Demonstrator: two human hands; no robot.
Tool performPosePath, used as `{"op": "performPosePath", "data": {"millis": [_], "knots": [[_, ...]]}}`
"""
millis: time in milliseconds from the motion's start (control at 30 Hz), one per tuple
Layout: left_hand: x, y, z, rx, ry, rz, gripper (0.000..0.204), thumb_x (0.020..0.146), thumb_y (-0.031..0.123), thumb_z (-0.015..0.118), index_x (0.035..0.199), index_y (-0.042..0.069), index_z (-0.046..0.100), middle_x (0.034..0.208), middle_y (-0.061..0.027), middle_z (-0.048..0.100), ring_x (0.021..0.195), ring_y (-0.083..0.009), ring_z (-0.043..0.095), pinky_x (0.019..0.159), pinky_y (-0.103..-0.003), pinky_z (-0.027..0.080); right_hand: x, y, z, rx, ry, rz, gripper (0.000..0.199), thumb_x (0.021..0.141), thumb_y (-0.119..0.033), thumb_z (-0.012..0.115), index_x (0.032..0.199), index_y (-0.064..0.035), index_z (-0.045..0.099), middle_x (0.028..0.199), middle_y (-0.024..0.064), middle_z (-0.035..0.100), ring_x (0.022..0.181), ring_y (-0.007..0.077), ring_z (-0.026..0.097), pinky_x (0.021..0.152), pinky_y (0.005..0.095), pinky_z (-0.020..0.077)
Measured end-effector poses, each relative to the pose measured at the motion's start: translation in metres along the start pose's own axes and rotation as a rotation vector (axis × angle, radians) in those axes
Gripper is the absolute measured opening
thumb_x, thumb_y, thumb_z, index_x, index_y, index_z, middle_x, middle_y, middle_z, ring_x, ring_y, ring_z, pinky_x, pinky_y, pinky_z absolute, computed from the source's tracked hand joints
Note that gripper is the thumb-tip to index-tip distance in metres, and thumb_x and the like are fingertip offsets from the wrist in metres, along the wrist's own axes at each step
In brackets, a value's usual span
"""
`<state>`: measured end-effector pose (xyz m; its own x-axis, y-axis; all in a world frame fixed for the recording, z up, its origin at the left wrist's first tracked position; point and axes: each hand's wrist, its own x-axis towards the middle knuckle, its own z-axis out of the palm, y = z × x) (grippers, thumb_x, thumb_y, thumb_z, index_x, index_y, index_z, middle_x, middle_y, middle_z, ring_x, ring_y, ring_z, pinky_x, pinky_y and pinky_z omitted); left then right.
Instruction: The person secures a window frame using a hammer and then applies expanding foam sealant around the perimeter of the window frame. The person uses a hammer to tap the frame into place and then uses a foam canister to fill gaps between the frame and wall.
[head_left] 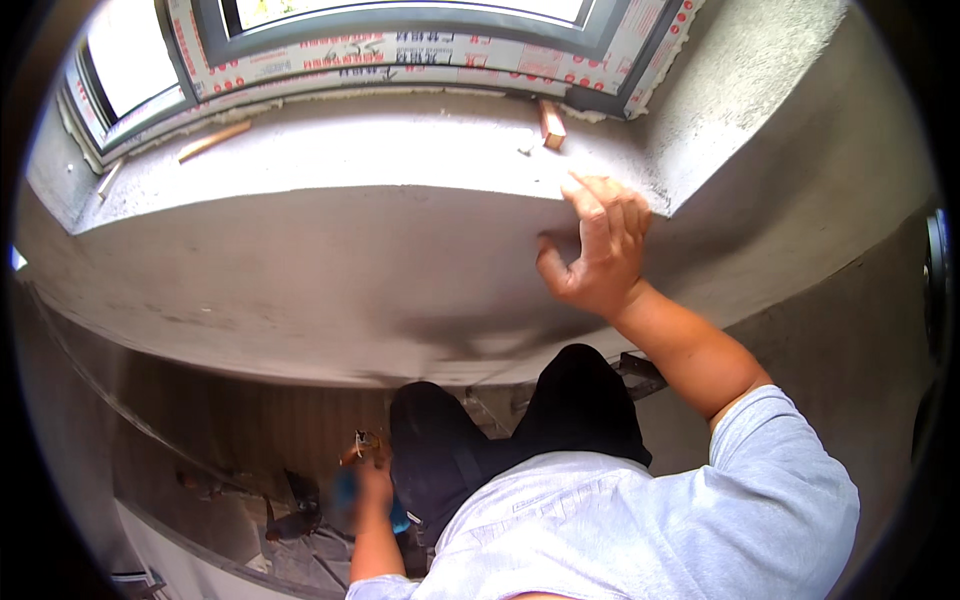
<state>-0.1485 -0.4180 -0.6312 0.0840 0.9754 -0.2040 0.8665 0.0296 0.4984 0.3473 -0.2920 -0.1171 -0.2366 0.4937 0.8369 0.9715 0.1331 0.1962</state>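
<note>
My right hand [605,245] rests at the front edge of the pale plastered window sill [370,145], near its right corner. The fingers reach over the edge and the thumb stands apart against the wall; nothing is held in it. Down beside my left thigh is my left hand [374,488], smeared by motion, so its fingers cannot be made out. Next to it show a blue thing [345,490] and a small brownish object with thin light parts [366,443], both too blurred to name.
A short wooden block [551,126] and a thin wooden strip [214,141] lie on the sill. Behind them is a grey window frame [400,50] with printed protective film. Below the sill runs a grey wall [300,270]. Dark items [293,515] lie on the floor at lower left.
</note>
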Motion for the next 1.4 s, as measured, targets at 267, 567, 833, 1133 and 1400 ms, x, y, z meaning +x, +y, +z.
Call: {"op": "performPosePath", "data": {"millis": [267,567,833,1133,1400], "knots": [[-0.104,0.032,-0.016,-0.446,-0.316,-0.335,0.035,0.105,0.025,0.054,0.125,0.002,0.072,0.118,-0.0233,0.074,0.109,-0.0404,0.072,0.095,-0.048,0.055,0.003,-0.007,-0.003,0.009,-0.007,0.019,0.063,0.073,-0.022,0.078,0.132,-0.0042,0.064,0.137,0.0166,0.068,0.126,0.0371,0.061,0.112,0.0505,0.0383],[-0.165,0.061,-0.015,-0.294,-0.138,-0.439,0.034,0.105,0.021,0.048,0.128,0.003,0.065,0.125,-0.0313,0.072,0.122,-0.0496,0.067,0.103,-0.053,0.052,-0.003,-0.003,-0.002,-0.041,-0.036,-0.039,0.065,0.081,-0.026,0.075,0.139,-0.0024,0.058,0.14,0.0205,0.065,0.13,0.0382,0.06,0.114,0.0533,0.037],[-0.163,0.054,0.001,-0.342,-0.136,-0.627,0.043,0.109,0.04,0.044,0.135,0.013,0.066,0.131,-0.0279,0.072,0.124,-0.0488,0.066,0.102,-0.056,0.052,-0.006,0.003,-0.005,-0.047,-0.063,-0.085,0.069,0.083,-0.025,0.072,0.144,0.002,0.055,0.144,0.0237,0.062,0.135,0.0407,0.058,0.117,0.0554,0.034],[-0.165,0.043,0.013,-0.344,-0.19,-0.6,0.046,0.106,0.043,0.054,0.125,0.007,0.075,0.124,-0.0279,0.074,0.123,-0.0465,0.069,0.101,-0.054,0.054,-0.004,0.011,-0.012,0.009,-0.098,-0.14,0.076,0.081,-0.024,0.072,0.148,0.0061,0.053,0.145,0.0262,0.061,0.138,0.0425,0.057,0.118,0.0558,0.0348],[-0.178,0.018,0.054,-0.286,-0.031,-0.594,0.046,0.107,0.042,0.055,0.134,0.007,0.069,0.134,-0.0254,0.072,0.127,-0.043,0.068,0.104,-0.05,0.055,-0.005,0.02,-0.025,0.198,-0.172,-0.164,0.074,0.082,-0.026,0.071,0.147,0.0058,0.057,0.151,0.0266,0.06,0.144,0.0423,0.054,0.123,0.0555,0.0314]]}}
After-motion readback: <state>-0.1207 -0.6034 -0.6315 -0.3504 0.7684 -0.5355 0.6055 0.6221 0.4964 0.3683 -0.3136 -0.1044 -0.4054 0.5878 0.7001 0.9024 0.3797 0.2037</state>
